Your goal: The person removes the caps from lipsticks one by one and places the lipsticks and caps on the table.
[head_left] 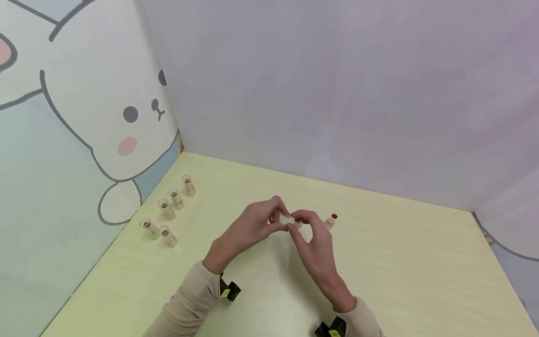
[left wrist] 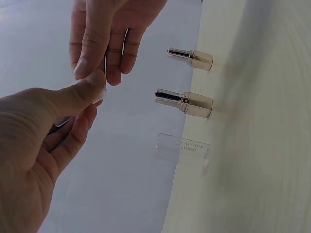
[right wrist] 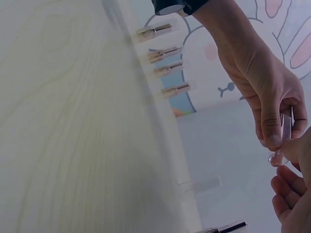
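Observation:
Fingers and thumb of the left hand [head_left: 257, 222] grip a clear lipstick cap [right wrist: 285, 127], held above the table. The right hand [head_left: 316, 243] meets it there, its thumb and forefinger pinching the cap's other end. The fingers hide much of the cap; whether anything is inside I cannot tell. Beyond the hands, a gold lipstick [left wrist: 197, 104] without a cap stands upright, and a second uncapped lipstick [left wrist: 200, 60] stands near it. Beside them is another clear cap [left wrist: 182, 148] with lettering, upright on the table.
Several gold lipsticks with clear caps [head_left: 167, 209] stand at the table's left side, near a wall panel [head_left: 84, 140] printed with a cartoon animal. A pale back wall [head_left: 320, 93] borders the light wooden table [head_left: 412, 262].

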{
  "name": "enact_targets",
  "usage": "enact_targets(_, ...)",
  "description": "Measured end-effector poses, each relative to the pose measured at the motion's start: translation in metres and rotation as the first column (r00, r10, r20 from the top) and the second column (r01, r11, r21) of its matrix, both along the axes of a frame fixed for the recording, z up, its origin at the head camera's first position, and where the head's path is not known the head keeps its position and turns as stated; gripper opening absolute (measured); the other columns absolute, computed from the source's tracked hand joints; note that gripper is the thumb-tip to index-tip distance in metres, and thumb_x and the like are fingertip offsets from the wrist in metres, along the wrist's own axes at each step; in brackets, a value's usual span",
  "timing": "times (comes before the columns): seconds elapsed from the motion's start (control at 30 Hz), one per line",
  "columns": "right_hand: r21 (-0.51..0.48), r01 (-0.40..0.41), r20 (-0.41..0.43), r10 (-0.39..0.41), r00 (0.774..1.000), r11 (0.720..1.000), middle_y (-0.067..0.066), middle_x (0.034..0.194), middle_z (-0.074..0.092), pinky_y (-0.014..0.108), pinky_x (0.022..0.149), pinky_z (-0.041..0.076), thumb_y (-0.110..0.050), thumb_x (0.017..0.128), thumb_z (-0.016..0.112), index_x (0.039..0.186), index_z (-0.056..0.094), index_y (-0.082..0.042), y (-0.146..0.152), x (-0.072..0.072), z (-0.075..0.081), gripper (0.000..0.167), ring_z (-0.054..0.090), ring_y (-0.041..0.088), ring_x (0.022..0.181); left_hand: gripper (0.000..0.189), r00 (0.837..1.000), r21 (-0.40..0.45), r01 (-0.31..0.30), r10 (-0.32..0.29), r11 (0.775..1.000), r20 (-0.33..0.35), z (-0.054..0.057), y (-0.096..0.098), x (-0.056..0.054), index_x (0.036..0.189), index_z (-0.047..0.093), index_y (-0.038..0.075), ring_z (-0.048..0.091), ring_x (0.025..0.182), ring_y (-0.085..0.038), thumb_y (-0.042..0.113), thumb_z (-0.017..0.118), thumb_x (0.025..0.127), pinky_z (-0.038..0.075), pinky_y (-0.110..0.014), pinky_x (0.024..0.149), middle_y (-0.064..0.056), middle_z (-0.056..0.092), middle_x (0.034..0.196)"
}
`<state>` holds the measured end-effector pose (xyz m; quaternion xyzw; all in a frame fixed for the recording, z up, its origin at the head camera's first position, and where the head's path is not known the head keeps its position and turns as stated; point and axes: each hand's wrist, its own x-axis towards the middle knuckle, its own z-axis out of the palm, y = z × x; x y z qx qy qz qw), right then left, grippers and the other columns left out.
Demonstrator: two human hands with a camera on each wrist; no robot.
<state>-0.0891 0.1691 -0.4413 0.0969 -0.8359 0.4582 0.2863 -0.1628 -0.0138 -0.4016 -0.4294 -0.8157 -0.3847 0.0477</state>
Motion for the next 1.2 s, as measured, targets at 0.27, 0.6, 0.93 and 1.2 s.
enact_targets(0.27,-0.026,-0.001,0.026,0.002,1.000,1.000,0.004,0.112,0.075,0.026,0.092,0.055,-0.009,0.093,0.079,0.119,0.069,-0.012,0.001,-0.001,-0.003,0.028,0.068,0.016,0.102,0.039,0.995,0.087,0.038,-0.029,0.995,-0.098,-0.001,-0.003,-0.003,0.100,0.059,0.006,0.061,0.080,-0.010,0.015,0.090,0.079,0.058,-0.023,0.074,-0.002,0.061,0.100)
enact_targets(0.6,-0.288,-0.160,0.224,0.228,0.948,0.944,0.007,0.120,0.070,0.021,0.098,0.057,-0.012,0.097,0.075,0.125,0.067,-0.011,0.006,-0.002,0.001,0.029,0.068,0.012,0.107,0.041,0.990,0.063,0.095,-0.088,0.993,-0.109,-0.004,-0.002,-0.003,0.089,0.052,0.010,0.057,0.079,-0.007,0.017,0.091,0.077,0.055,-0.021,0.072,0.003,0.053,0.101)
enact_targets(0.93,-0.232,-0.317,0.375,0.385,0.843,0.920,0.007,0.113,0.072,0.025,0.090,0.059,-0.016,0.098,0.073,0.127,0.068,-0.013,0.023,-0.005,0.009,0.029,0.069,0.015,0.104,0.029,0.985,0.008,0.171,-0.171,0.985,-0.005,-0.001,-0.005,-0.002,0.099,0.062,0.011,0.060,0.082,-0.002,0.017,0.087,0.085,0.054,-0.018,0.073,0.002,0.058,0.104)
enact_targets(1.2,-0.260,-0.320,0.417,0.405,0.814,0.911,0.011,0.118,0.072,0.022,0.092,0.059,-0.017,0.101,0.071,0.134,0.066,-0.007,0.024,-0.005,0.008,0.035,0.069,0.014,0.107,0.033,0.995,-0.057,0.097,-0.099,0.994,-0.030,0.016,-0.023,-0.005,0.113,0.069,0.013,0.059,0.082,-0.005,0.008,0.086,0.085,0.056,-0.020,0.076,0.002,0.065,0.110)
